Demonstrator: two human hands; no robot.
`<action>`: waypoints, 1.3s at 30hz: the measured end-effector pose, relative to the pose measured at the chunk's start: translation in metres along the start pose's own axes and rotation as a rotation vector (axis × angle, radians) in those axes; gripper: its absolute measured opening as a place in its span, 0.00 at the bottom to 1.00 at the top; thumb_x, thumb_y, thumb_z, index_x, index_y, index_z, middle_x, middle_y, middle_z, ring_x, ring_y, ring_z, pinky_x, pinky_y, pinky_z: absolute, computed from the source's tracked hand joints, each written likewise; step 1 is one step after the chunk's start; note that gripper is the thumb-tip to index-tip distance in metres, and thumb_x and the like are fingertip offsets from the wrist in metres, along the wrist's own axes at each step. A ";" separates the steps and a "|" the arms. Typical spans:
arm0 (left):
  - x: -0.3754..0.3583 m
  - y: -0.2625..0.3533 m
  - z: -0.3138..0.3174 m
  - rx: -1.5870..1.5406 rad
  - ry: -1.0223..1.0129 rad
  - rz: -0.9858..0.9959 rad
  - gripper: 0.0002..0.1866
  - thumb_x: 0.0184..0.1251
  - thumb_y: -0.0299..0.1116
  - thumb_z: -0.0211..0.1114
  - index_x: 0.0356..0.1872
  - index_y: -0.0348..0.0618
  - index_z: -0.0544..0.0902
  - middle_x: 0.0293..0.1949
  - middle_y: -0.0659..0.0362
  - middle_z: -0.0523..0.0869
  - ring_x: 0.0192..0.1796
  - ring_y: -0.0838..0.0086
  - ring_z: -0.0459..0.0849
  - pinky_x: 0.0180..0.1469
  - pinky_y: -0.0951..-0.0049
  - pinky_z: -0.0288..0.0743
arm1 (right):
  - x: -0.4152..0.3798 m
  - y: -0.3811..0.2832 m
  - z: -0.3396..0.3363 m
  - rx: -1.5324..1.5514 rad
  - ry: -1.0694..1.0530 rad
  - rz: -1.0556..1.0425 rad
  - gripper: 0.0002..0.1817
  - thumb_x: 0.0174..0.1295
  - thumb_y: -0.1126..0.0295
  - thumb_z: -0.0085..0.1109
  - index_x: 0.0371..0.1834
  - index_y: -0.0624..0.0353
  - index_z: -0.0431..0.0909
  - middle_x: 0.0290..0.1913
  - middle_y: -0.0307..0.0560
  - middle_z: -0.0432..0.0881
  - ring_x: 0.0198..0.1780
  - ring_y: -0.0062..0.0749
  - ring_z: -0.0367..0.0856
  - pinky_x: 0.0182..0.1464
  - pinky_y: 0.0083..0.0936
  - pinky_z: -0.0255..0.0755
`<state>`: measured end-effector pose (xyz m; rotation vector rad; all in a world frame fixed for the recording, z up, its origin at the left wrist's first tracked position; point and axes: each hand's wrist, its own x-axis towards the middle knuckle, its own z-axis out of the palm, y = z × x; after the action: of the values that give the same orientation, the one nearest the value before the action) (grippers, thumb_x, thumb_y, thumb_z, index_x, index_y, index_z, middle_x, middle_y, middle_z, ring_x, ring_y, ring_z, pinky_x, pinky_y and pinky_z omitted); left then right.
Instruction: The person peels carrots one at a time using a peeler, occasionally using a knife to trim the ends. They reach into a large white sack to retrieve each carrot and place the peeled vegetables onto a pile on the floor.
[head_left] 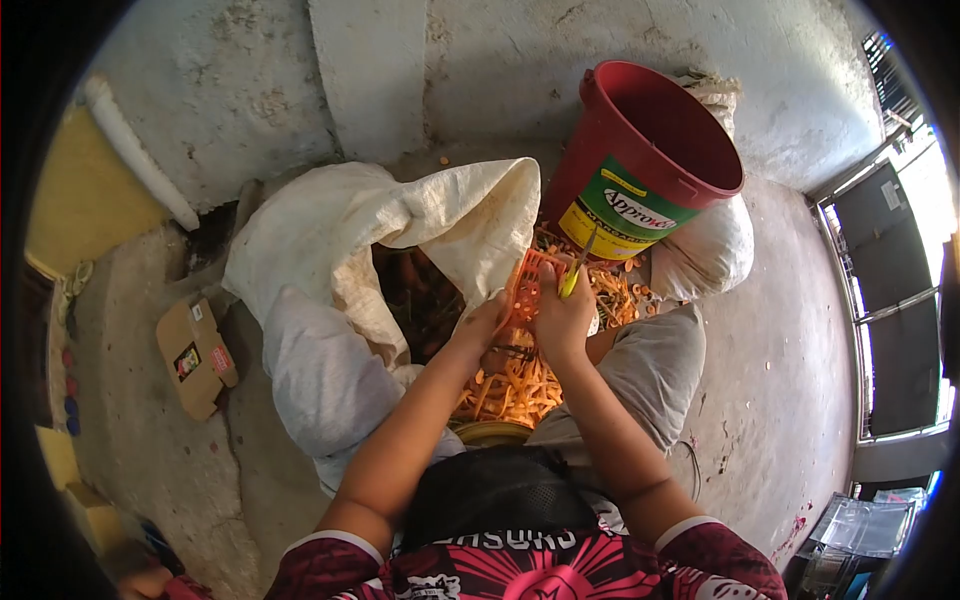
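Observation:
My left hand (484,322) is closed on the left side of a small orange perforated plastic basket (521,290). My right hand (563,315) is closed around a knife (570,279) with a yellow handle, its narrow blade pointing up and away from me. That hand also touches the basket's right side. Several small orange pieces seem to lie in the basket. Below my hands, between my legs, orange peelings (515,393) are heaped above a yellowish rim (488,433). More peelings (618,297) lie on the floor past my right hand.
A large white woven sack (300,215) gapes at my left, dark contents inside. Ahead stands a tilted dark red bucket (565,150) with a green and yellow label. Behind it is a filled white sack (715,250). Flattened cardboard (196,357) lies on the concrete floor at left.

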<state>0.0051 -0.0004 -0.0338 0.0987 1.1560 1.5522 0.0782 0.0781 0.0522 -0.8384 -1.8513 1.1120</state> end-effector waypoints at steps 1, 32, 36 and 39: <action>-0.009 0.013 0.005 -0.119 -0.014 -0.135 0.17 0.63 0.46 0.48 0.41 0.45 0.73 0.32 0.60 0.80 0.29 0.73 0.80 0.28 0.76 0.76 | -0.002 -0.001 0.000 -0.028 -0.013 0.011 0.09 0.58 0.68 0.51 0.35 0.64 0.71 0.27 0.46 0.75 0.28 0.26 0.72 0.33 0.22 0.66; -0.026 0.022 0.026 -0.202 -0.135 -0.208 0.19 0.66 0.50 0.42 0.36 0.43 0.69 0.25 0.61 0.72 0.26 0.76 0.72 0.26 0.76 0.69 | 0.071 0.052 -0.038 0.021 0.261 0.018 0.10 0.60 0.66 0.47 0.30 0.63 0.70 0.21 0.42 0.72 0.23 0.23 0.69 0.26 0.21 0.63; -0.003 0.007 0.013 -0.368 -0.238 -0.152 0.19 0.66 0.47 0.42 0.39 0.40 0.72 0.27 0.59 0.77 0.26 0.76 0.77 0.27 0.75 0.73 | 0.013 0.018 -0.007 0.058 0.040 0.019 0.10 0.60 0.66 0.49 0.34 0.64 0.70 0.25 0.44 0.74 0.26 0.25 0.72 0.30 0.22 0.66; -0.008 0.012 0.011 -0.320 -0.229 -0.180 0.16 0.66 0.43 0.43 0.43 0.43 0.73 0.34 0.58 0.80 0.32 0.74 0.80 0.32 0.75 0.77 | -0.008 0.003 -0.001 0.015 -0.036 0.000 0.11 0.60 0.66 0.49 0.36 0.65 0.70 0.28 0.50 0.76 0.28 0.30 0.75 0.32 0.24 0.68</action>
<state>0.0064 0.0016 -0.0160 -0.0396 0.7082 1.5020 0.0834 0.0727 0.0469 -0.8144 -1.8706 1.1459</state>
